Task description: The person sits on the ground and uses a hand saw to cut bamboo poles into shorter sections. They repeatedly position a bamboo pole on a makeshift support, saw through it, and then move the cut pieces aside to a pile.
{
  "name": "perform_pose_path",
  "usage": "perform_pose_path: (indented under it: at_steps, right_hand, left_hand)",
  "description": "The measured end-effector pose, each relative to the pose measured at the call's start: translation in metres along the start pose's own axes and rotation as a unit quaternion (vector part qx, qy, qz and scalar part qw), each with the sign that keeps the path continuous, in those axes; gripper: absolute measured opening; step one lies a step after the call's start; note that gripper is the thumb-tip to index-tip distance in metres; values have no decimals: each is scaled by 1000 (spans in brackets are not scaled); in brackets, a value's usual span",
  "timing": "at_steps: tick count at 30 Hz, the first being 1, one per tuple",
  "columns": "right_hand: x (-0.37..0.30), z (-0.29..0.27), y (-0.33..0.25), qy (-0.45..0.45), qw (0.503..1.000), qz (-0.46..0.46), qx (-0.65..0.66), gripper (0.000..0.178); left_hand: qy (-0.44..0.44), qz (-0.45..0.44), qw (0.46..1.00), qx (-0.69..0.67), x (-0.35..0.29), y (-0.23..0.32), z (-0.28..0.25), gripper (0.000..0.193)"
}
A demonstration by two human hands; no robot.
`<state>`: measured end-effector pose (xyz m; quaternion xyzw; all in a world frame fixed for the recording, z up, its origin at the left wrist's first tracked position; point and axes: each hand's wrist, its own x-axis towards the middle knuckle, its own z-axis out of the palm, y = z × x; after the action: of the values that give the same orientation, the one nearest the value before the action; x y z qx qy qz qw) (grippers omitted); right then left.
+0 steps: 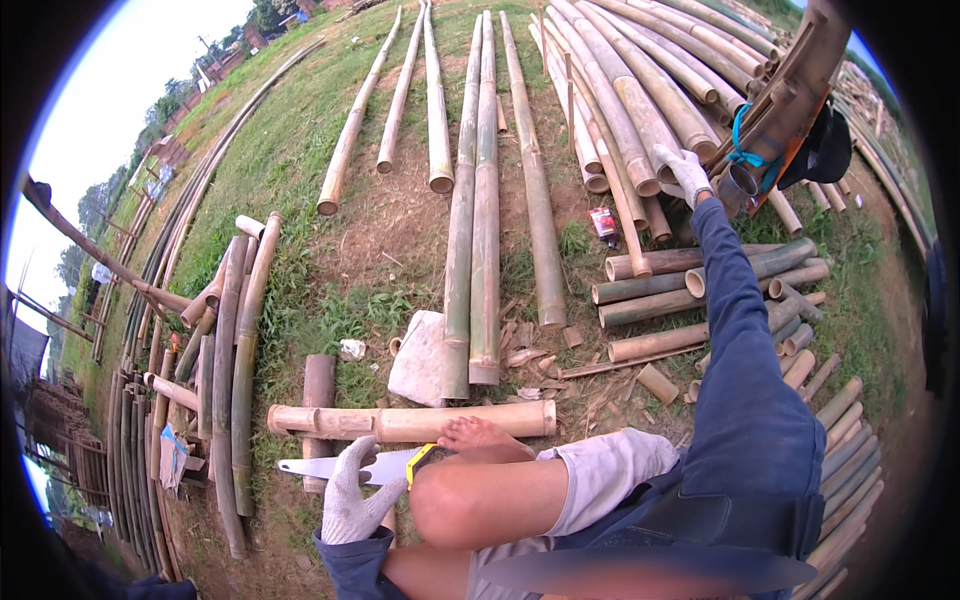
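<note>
My left hand (355, 492), in a white knit glove, is by my bent knee with fingers apart, in front of a handsaw. The saw's pale blade (325, 468) shows behind the glove; its yellow and black handle (422, 464) lies against the knee. My bare foot rests against a short bamboo length (440, 422), which lies crosswise on another bamboo piece (319, 385). Far to the right, my gloved right hand (686, 174) reaches out with fingers spread, at the cut ends of stacked bamboo poles (640, 120). A metal cup (738, 186) hangs close to that wrist.
Long bamboo poles (484, 250) lie ahead on grass and dirt, near a pale stone block (418, 358). Short cut lengths (655, 340) are piled at right, below an upright post (790, 90) with a blue tie. More poles (245, 350) lean at left.
</note>
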<state>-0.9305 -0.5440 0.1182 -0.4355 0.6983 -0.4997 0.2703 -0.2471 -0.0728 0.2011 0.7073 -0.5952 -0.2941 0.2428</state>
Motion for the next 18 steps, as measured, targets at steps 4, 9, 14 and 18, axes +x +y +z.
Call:
perform_pose_path:
  at_steps: [4, 9, 14, 18]
  right_hand:
    - [-14, 18, -30, 33, 952, -74, -296, 105]
    - [-62, 68, -64, 39, 808, -195, -554, 58]
    - [-99, 81, -45, 32, 750, -289, -595, 42]
    - [-96, 86, -19, 76, 758, -329, -559, 64]
  left_hand:
    - [-23, 18, 1000, -8, 3, 3, 2, 84]
    - [-15, 41, 999, 23, 2, 6, 1, 78]
    - [-28, 29, 999, 8, -13, -2, -2, 75]
    - [-55, 3, 998, 25, -21, -12, -5, 76]
